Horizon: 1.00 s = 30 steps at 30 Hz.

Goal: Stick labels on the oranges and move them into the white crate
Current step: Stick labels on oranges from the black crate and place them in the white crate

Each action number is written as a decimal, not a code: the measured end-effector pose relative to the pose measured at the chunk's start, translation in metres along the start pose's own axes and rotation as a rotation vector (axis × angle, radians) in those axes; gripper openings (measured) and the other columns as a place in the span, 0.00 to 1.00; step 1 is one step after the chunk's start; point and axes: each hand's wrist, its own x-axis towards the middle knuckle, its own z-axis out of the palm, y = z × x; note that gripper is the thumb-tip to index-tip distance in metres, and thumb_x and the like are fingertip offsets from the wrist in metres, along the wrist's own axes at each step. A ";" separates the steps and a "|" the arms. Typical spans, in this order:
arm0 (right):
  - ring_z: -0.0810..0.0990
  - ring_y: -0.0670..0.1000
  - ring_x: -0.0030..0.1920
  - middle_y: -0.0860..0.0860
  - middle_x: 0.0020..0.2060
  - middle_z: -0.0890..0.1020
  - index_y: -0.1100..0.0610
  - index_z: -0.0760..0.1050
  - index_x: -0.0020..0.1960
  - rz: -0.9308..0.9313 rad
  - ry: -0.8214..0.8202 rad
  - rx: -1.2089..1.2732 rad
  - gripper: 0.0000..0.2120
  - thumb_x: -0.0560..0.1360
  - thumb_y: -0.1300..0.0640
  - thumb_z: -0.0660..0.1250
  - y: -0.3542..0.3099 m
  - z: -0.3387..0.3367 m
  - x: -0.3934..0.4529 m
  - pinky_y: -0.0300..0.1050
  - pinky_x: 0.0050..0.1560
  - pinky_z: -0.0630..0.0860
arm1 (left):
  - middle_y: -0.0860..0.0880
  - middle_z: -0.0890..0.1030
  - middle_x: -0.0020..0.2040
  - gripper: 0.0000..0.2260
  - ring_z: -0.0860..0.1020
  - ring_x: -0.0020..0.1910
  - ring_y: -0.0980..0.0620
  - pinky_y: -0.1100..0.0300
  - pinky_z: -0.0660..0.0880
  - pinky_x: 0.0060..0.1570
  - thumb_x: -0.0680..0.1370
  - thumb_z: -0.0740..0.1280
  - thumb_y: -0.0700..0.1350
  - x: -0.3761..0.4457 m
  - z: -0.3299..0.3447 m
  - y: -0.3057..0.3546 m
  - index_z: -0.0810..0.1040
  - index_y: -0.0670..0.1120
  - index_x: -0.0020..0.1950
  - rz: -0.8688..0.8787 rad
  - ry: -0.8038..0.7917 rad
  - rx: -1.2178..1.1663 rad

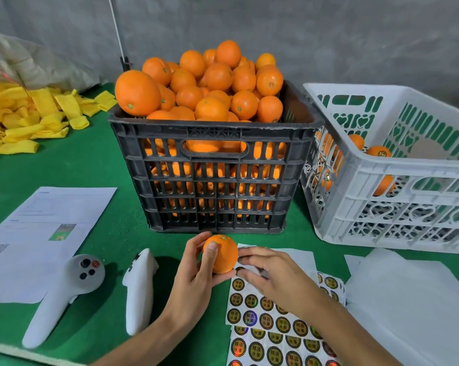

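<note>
Orange round, glossy, stem upward; left hand grips it.

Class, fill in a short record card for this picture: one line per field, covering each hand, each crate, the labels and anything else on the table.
left hand: left hand grips one orange in front of the black crate
right hand: right hand over the label sheets, fingers beside the orange; blurred
black crate: black crate heaped with oranges
white crate: white crate to its right holds a few oranges
labels: label sheets of round stickers
other: two controllers, printed paper, yellow nets
</note>
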 end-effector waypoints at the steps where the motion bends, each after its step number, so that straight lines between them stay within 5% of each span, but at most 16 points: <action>1: 0.70 0.34 0.69 0.36 0.70 0.74 0.53 0.79 0.69 -0.003 -0.021 -0.007 0.23 0.79 0.42 0.70 0.001 0.000 0.000 0.33 0.71 0.67 | 0.60 0.79 0.59 0.16 0.82 0.62 0.52 0.49 0.85 0.52 0.83 0.64 0.51 0.000 0.000 0.000 0.74 0.50 0.70 0.003 -0.003 0.004; 5: 0.62 0.26 0.68 0.35 0.72 0.72 0.50 0.79 0.69 -0.038 -0.061 -0.068 0.28 0.76 0.35 0.68 0.008 0.003 0.002 0.23 0.69 0.54 | 0.60 0.80 0.59 0.16 0.82 0.61 0.52 0.48 0.84 0.52 0.82 0.64 0.52 0.000 -0.001 -0.001 0.74 0.51 0.69 0.007 0.001 0.008; 12: 0.74 0.33 0.64 0.34 0.64 0.79 0.51 0.86 0.58 0.028 0.048 0.093 0.12 0.77 0.48 0.74 0.008 0.002 0.005 0.32 0.65 0.70 | 0.61 0.80 0.59 0.16 0.82 0.61 0.53 0.49 0.85 0.52 0.83 0.63 0.53 0.000 -0.002 -0.002 0.74 0.51 0.70 0.023 -0.007 0.032; 20: 0.79 0.36 0.60 0.31 0.60 0.81 0.48 0.87 0.55 0.137 0.012 0.273 0.07 0.79 0.53 0.73 0.004 -0.008 0.007 0.37 0.61 0.76 | 0.61 0.79 0.61 0.19 0.81 0.63 0.51 0.48 0.84 0.55 0.82 0.64 0.61 -0.003 -0.004 -0.004 0.72 0.57 0.72 0.018 -0.057 0.151; 25: 0.84 0.46 0.45 0.41 0.48 0.86 0.48 0.87 0.45 0.251 0.369 0.422 0.07 0.79 0.56 0.72 -0.003 -0.001 0.011 0.46 0.49 0.82 | 0.62 0.79 0.61 0.17 0.81 0.63 0.52 0.50 0.84 0.55 0.80 0.64 0.63 -0.003 -0.003 -0.003 0.74 0.63 0.68 0.028 -0.050 0.156; 30: 0.82 0.45 0.55 0.39 0.51 0.83 0.48 0.86 0.50 0.030 0.509 0.308 0.05 0.81 0.52 0.71 -0.027 0.009 0.008 0.37 0.52 0.78 | 0.63 0.79 0.59 0.12 0.81 0.60 0.56 0.52 0.84 0.52 0.82 0.62 0.57 0.000 0.001 0.000 0.76 0.63 0.65 0.055 -0.023 0.136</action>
